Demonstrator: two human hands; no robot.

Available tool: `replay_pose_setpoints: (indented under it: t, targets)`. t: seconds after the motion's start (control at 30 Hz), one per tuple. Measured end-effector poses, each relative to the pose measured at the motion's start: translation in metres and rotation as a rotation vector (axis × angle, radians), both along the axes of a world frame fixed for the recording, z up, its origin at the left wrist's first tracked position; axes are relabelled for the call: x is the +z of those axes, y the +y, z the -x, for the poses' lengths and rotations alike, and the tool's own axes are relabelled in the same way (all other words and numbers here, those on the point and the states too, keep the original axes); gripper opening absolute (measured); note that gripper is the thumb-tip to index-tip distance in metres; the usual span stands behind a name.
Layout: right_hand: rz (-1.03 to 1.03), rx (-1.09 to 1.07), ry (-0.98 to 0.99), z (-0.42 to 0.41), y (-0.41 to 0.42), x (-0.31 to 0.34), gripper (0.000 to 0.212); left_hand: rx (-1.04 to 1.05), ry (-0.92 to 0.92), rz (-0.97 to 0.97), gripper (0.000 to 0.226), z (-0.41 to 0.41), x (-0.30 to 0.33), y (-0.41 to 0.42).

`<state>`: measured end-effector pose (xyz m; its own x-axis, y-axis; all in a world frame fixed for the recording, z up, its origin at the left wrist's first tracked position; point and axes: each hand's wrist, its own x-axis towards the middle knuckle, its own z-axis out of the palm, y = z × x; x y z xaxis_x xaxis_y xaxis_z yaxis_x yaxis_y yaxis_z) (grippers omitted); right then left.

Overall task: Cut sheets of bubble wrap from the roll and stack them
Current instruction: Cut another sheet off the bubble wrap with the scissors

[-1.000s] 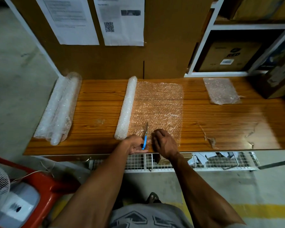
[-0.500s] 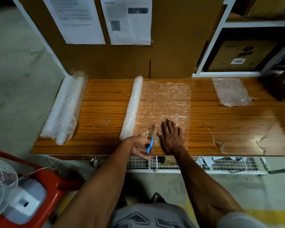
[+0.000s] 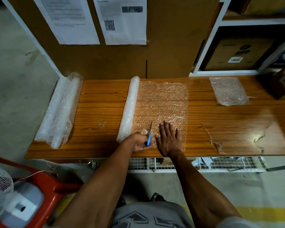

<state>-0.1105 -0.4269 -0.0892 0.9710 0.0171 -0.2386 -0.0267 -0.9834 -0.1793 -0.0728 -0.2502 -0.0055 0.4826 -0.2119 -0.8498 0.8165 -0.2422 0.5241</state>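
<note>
On the wooden bench (image 3: 102, 102), head view: bubble wrap roll (image 3: 128, 109), unrolled sheet (image 3: 161, 102). Left hand (image 3: 141, 142) grips blue scissors (image 3: 149, 137); right hand (image 3: 169, 139) flat, pressing sheet. Cut stack (image 3: 228, 91) far right. Light, limp, slippery; likely best pinched at edges.

I am seeing the bubble wrap roll (image 3: 128, 109) lying across the table, its unrolled sheet (image 3: 161, 104) spreading flat to the right. The blue-handled scissors (image 3: 149, 134) are pointing away at the sheet's near edge. A stack of cut sheets (image 3: 228, 91) is lying well apart, far right.
</note>
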Motion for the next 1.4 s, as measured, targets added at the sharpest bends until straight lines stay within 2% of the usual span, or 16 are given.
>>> replay_pose_setpoints:
  t: [0.17,0.33,0.6,0.9,1.03,1.17,1.4]
  targets:
    - [-0.007,0.002,0.002,0.0,0.0,0.001,0.074,0.015,0.023,0.017,0.015,-0.003,-0.002,-0.001]
    - [0.004,0.002,-0.007,0.0,-0.001,0.001,0.077,-0.049,0.068,0.01,0.01,-0.007,0.003,-0.002]
    - [-0.028,-0.013,-0.036,0.003,-0.007,0.002,0.081,-0.074,0.075,0.027,0.018,-0.016,0.012,-0.013]
    - [0.0,0.015,-0.062,0.007,-0.014,-0.005,0.077,-0.013,-0.013,-0.022,0.007,-0.019,-0.002,-0.021]
    - [-0.012,0.0,-0.085,0.004,-0.014,0.0,0.077,-0.035,-0.008,-0.018,0.022,-0.021,-0.006,-0.02]
    - [-0.048,0.002,-0.174,-0.006,-0.017,0.011,0.069,-0.012,0.033,0.025,0.01,-0.024,-0.002,-0.017]
    - [-0.004,0.032,-0.052,-0.023,-0.031,0.0,0.074,-0.097,0.083,0.05,0.021,-0.03,0.004,-0.021]
